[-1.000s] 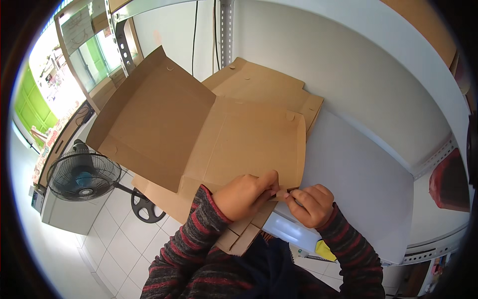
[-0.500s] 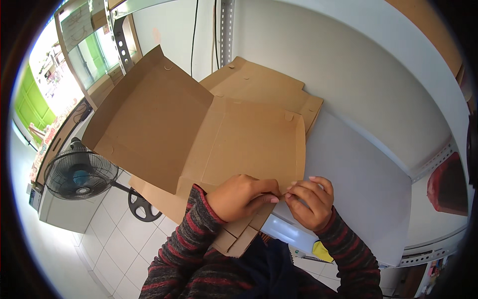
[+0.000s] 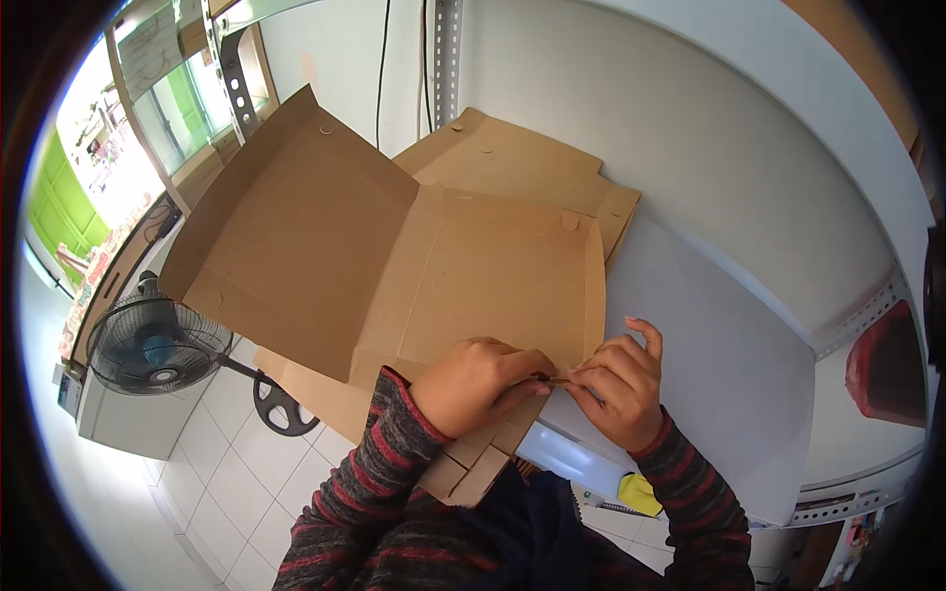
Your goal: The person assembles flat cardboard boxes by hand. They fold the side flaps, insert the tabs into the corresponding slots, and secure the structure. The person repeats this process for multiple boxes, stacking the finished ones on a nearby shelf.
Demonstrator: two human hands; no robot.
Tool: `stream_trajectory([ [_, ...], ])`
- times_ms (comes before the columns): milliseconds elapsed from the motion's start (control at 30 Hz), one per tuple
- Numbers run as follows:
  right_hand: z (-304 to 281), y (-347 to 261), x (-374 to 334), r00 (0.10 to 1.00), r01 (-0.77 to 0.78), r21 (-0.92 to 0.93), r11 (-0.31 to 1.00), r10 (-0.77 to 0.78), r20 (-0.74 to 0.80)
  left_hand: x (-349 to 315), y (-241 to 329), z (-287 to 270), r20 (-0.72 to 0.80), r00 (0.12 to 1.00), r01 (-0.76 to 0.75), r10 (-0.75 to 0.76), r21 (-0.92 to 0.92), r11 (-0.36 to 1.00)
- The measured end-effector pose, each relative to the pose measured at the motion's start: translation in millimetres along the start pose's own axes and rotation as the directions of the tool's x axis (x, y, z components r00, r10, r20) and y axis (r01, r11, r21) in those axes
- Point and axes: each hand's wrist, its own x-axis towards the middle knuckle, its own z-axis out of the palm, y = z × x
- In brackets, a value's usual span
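Brown cardboard box [image 3: 498,281] lies unfolded on top of a stack of flat cardboard [image 3: 537,148], stack partly over the pale grey surface [image 3: 709,345] and overhanging its near edge. Lid [image 3: 301,236] tilted up at left off the fold, so the base lies open and the near right corner is within reach of both hands. Left hand [image 3: 481,389] grasping the near edge of the box, thumb below and fingers over, likely to keep the card steady. Right hand [image 3: 621,394] pinching a thin bit of the same corner in its fingertips, just beside the left; one finger sticks up clear, so it looks like a light, precise grip rather than a hard one. Exact shape of the pinched bit hidden by fingers, can't tell. Stack underneath probably gives backing and lifts the corner to a handy height. Fan [image 3: 158,345] at far left and yellow cloth [image 3: 639,494] below the surface edge, both apart from the hands
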Motion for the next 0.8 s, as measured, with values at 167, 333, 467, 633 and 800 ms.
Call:
stream_trajectory([
  [167,1,-2,5,0.999,-0.032,0.031,0.999,0.031,0.037,0,3,5,-0.059,0.995,-0.062,0.082,0.289,0.955],
  [333,0,-1,4,0.997,-0.061,0.039,0.997,0.059,0.045,1,2,10,-0.051,0.997,-0.035,0.055,0.326,0.945],
  [467,4,1,2,0.995,-0.070,0.030,0.997,0.068,0.070,1,0,15,-0.074,0.995,-0.038,0.065,0.318,0.947],
  [633,2,2,4,0.983,-0.112,0.135,0.985,0.090,0.159,2,2,17,-0.024,0.999,-0.020,0.029,0.333,0.943],
  [800,1,2,5,0.977,-0.164,0.197,0.966,0.131,0.170,3,-2,17,0.006,0.998,-0.057,0.059,0.339,0.939],
])
